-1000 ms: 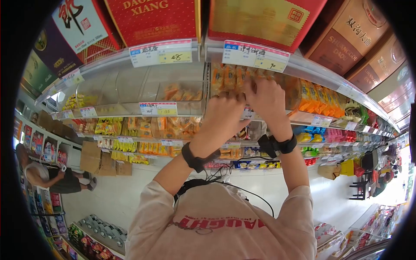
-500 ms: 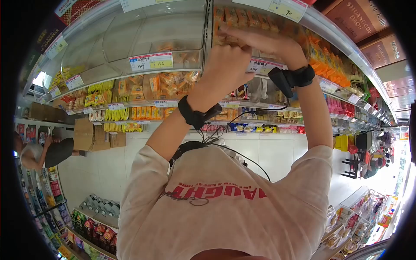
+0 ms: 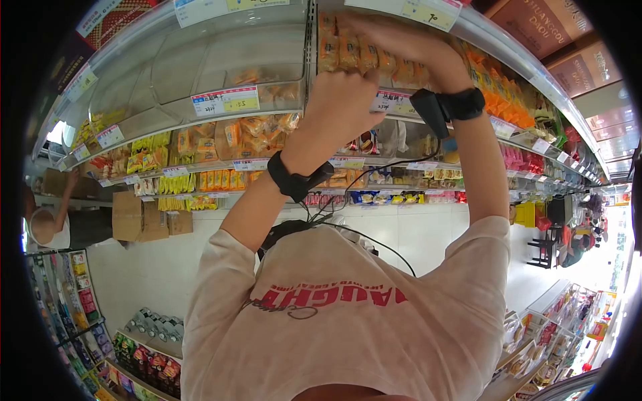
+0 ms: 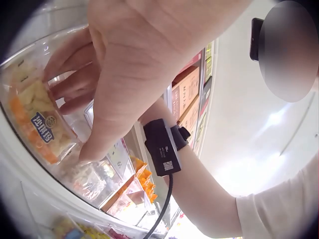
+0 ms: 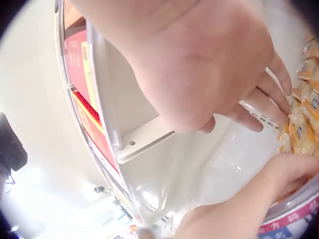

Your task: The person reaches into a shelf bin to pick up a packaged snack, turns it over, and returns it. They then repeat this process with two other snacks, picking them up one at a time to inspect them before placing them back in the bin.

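Wrapped orange-and-cream packets (image 3: 348, 52) stand in a row in the upper clear shelf bin. My left hand (image 3: 344, 100) dips over the bin's front edge, fingertips hidden from above. In the left wrist view, the fingers and thumb of that hand (image 4: 124, 74) are spread apart beside a packet (image 4: 42, 122) with a blue label. My right hand (image 3: 414, 50) reaches flat across the packets from the right. In the right wrist view, this hand (image 5: 209, 69) has extended fingers, tips close to the packets (image 5: 301, 132); whether they touch is unclear.
A price tag (image 3: 394, 102) lines the bin's front edge. To the left is a bin divider (image 3: 309, 53); orange bags (image 3: 498, 83) fill the right side. Boxes (image 3: 545, 30) stand on the upper shelf. A person (image 3: 50, 224) is at the far left.
The shelves sit higher in the head view. My right hand has turned from bent fingers to a flat reach, its forearm swung outward. My left hand stays at the bin's front edge.
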### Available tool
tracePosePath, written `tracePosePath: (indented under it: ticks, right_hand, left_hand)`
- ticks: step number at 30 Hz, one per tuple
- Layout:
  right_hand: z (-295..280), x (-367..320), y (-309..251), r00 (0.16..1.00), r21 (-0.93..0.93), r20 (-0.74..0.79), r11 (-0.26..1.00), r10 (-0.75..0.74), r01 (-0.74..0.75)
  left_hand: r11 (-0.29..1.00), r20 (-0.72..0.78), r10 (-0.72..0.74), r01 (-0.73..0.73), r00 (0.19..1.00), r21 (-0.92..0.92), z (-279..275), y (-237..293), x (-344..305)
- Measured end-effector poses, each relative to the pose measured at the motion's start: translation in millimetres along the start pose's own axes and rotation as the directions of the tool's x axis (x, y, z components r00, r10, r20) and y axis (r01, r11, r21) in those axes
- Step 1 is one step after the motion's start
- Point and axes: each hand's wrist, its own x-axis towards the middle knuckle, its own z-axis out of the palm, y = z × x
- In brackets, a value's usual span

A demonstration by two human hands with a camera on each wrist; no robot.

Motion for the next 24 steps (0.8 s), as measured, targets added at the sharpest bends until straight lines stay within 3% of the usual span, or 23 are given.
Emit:
tracePosePath:
  ticks: [2, 3, 5, 8, 11, 12, 14, 15, 17, 18, 19, 22, 24]
  right_hand:
    - [2.5, -0.9, 15.9, 0.998, 0.342, 0.052, 0.939, 0.02, -0.037]
    - [5.0, -4.4, 21.9, 0.991, 0.084, 0.075, 0.99, 0.11, -0.116]
    - [9.3, -10.5, 31.3, 0.957, -0.431, 0.046, 0.87, 0.287, -0.24]
    - [9.6, -19.8, 29.4, 0.94, -0.396, 0.113, 0.882, 0.321, -0.254]
    - [-5.5, -41.9, 12.2, 0.917, -0.175, 0.149, 0.923, 0.37, -0.343]
    - [-10.2, -52.2, 12.7, 0.95, -0.394, 0.135, 0.895, 0.282, -0.209]
    - [-16.8, -74.7, 30.3, 0.979, -0.754, 0.18, 0.653, 0.098, 0.074]
    - [-12.0, -81.8, 62.6, 0.937, -0.716, 0.113, 0.627, -0.331, 0.307]
    - [-5.3, -83.1, 35.5, 0.992, -0.478, -0.089, 0.878, -0.084, 0.032]
    - [0.6, -82.8, 22.2, 0.985, -0.318, -0.162, 0.942, 0.057, -0.107]
    - [8.4, -81.2, 24.5, 0.939, -0.406, -0.307, 0.914, -0.152, 0.015]
    - [19.6, -91.0, 16.6, 0.905, -0.365, -0.421, 0.9, 0.069, -0.239]
    - [23.2, -89.2, 20.1, 0.884, -0.426, -0.467, 0.877, -0.002, -0.223]
  left_hand:
    - [1.0, -0.011, 0.0, 0.0, 1.0, 0.005, 0.2, 0.1, -0.2]
    - [1.0, -0.017, 0.001, -0.001, 1.0, 0.007, 0.4, 0.2, 0.2]
    - [1.0, -0.006, -0.014, 0.014, 1.0, 0.018, -1.3, 1.0, 0.6]
    - [1.0, 0.006, -0.018, 0.018, 1.0, 0.008, -1.1, 3.5, 0.5]
    - [1.0, -0.001, -0.002, 0.002, 1.0, -0.024, -6.1, 4.0, 0.4]
    - [0.999, -0.013, 0.004, -0.005, 1.0, -0.034, -8.1, 4.8, 1.6]
    - [0.999, 0.028, -0.031, 0.032, 0.999, -0.027, -8.4, 6.6, 4.4]
    - [0.999, 0.056, -0.049, 0.05, 0.997, -0.021, -8.6, 8.5, 3.4]
    - [0.998, 0.066, -0.065, 0.066, 0.996, -0.024, -12.5, 12.0, 3.2]
    - [0.997, 0.067, -0.068, 0.07, 0.995, -0.022, -15.1, 13.4, 4.3]
    - [0.996, 0.072, -0.08, 0.082, 0.994, -0.019, -15.5, 13.7, 4.7]
    - [0.995, 0.071, -0.096, 0.097, 0.993, -0.012, -14.4, 12.6, 4.2]
    - [0.997, 0.062, -0.079, 0.079, 0.995, -0.009, -15.5, 12.7, 3.5]
